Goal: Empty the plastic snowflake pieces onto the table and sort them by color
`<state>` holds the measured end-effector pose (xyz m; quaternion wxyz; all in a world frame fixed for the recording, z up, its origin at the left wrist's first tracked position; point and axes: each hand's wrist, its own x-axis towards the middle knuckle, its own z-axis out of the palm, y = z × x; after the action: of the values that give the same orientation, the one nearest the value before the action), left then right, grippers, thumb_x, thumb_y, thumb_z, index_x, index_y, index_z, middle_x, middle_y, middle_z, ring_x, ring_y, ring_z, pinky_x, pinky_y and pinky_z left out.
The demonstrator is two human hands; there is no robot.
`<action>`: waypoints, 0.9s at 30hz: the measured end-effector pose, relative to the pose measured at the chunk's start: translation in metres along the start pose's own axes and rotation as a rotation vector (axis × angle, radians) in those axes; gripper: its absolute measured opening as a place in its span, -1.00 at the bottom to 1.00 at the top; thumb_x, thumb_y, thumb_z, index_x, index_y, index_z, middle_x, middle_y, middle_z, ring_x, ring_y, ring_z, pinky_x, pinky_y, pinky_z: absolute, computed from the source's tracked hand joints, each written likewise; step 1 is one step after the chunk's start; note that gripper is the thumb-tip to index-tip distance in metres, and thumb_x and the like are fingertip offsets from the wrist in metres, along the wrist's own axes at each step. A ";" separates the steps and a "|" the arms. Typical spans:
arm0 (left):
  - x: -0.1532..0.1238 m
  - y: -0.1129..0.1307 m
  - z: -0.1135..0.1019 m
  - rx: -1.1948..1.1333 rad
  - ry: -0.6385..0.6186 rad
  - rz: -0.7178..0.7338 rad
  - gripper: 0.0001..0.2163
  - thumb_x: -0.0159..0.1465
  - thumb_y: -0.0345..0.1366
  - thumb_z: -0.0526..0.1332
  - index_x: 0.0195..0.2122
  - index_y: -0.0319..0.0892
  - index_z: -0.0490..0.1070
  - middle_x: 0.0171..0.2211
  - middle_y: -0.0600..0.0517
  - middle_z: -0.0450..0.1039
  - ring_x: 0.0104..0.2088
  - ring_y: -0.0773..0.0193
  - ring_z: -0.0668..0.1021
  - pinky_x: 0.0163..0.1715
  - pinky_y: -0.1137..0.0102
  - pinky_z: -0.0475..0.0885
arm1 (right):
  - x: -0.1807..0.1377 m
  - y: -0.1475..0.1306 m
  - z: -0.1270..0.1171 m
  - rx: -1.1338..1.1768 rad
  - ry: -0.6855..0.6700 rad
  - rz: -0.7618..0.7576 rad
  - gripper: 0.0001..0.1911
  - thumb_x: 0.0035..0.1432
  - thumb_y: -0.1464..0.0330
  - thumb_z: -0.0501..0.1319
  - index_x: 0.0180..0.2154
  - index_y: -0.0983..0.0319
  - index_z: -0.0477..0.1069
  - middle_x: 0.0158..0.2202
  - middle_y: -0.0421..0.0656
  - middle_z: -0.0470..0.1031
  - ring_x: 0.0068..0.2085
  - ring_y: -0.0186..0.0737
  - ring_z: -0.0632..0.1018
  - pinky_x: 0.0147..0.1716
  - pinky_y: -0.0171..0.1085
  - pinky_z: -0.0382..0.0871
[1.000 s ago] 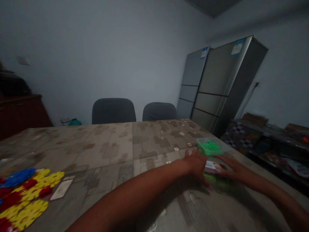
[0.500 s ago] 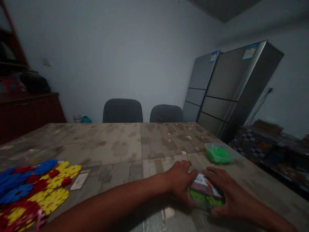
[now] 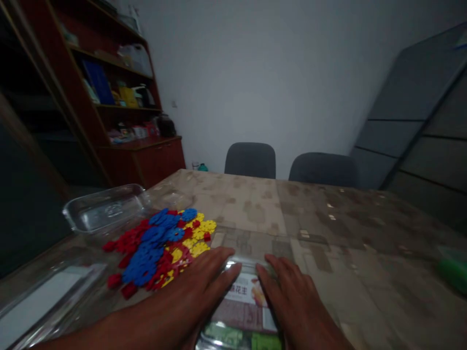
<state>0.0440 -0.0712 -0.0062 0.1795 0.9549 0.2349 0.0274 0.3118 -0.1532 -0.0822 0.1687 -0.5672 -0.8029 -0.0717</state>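
A clear plastic box (image 3: 239,313) with a printed paper label under its lid and green pieces inside lies in front of me at the lower middle. My left hand (image 3: 207,282) grips its left side, thumb along the lid. On the other side, my right hand (image 3: 292,291) clasps the edge with its thumb on top too. The undersides of both hands are hidden. Left of them a pile of flower-shaped plastic pieces (image 3: 156,248) in blue, red and yellow is spread on the table (image 3: 251,214).
An open clear plastic tub (image 3: 105,209) stands beyond the pile at the left. Nearer, another clear plastic container (image 3: 47,301) lies at the lower left. A green-filled box (image 3: 452,270) is blurred at the right edge. Two grey chairs (image 3: 250,160) stand behind the table.
My view has turned to the left. Both hands have brought the box leftward and closer to me, near the coloured pile. The green-filled box now sits at the view's edge.
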 end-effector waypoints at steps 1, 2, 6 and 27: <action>-0.013 -0.006 0.001 -0.005 0.005 -0.023 0.05 0.16 -0.11 0.41 0.43 0.26 -0.42 0.47 -0.09 -0.28 0.39 -0.29 0.03 0.28 -0.16 0.15 | 0.006 -0.006 0.012 -0.004 -0.008 -0.036 0.02 -0.10 0.36 0.43 0.37 0.17 0.08 0.32 0.21 0.25 0.23 0.43 0.35 0.00 0.24 0.43; -0.023 -0.012 0.004 -0.011 0.004 -0.042 0.07 0.15 -0.13 0.43 0.43 0.27 -0.42 0.47 -0.09 -0.27 0.39 -0.29 0.04 0.28 -0.15 0.16 | 0.010 -0.011 0.022 -0.002 -0.022 -0.077 -0.02 -0.06 0.40 0.40 0.37 0.18 0.08 0.32 0.22 0.25 0.22 0.43 0.37 -0.04 0.22 0.46; -0.043 -0.029 0.018 -0.059 0.037 -0.067 0.10 0.09 -0.15 0.48 0.45 0.20 -0.33 0.46 -0.15 -0.22 0.38 -0.34 0.04 0.28 -0.19 0.11 | 0.021 -0.015 0.037 0.049 -0.076 -0.200 -0.08 0.05 0.50 0.32 0.39 0.09 0.04 0.33 0.21 0.22 0.21 0.39 0.40 -0.08 0.18 0.50; -0.028 -0.030 0.013 -0.343 -0.046 -0.273 -0.01 0.09 0.01 0.46 0.44 0.11 -0.11 0.46 -0.07 -0.16 0.40 -0.24 -0.01 0.32 -0.17 -0.03 | 0.056 0.000 -0.015 0.835 -0.264 0.356 -0.66 0.31 0.21 0.05 -0.11 0.23 0.51 -0.14 -0.01 0.56 -0.09 -0.04 0.57 -0.07 -0.06 0.41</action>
<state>0.0074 -0.0634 -0.0282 0.3466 0.8700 0.3500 0.0207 0.2975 -0.1078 -0.0483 0.2884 -0.5838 -0.6681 0.3602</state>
